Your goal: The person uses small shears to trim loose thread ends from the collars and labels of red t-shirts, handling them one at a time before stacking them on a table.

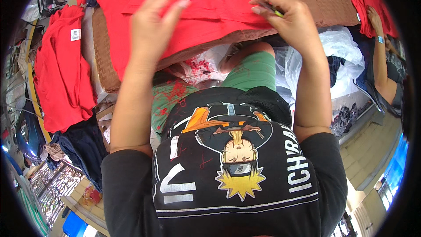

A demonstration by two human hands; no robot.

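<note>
Far L: long red cloth garment [66,74] w/ white tag [75,34], draped apart, prob. to leave working space; then counter [302,0] under brown textured cover [105,39], likely padding; L hand [151,28] over broad red fabric piece [206,11], grip loosely open, nothing seen in it, contact can't tell (blur); fabric spread on counter before wearer, prob. for easy reach; R hand [296,19] at its R edge, grip pinched on small dark-and-green tool [278,13], prob. fingertip-held for fine control; far R: co-worker's hand [375,19] by another red cloth [372,0]
</note>
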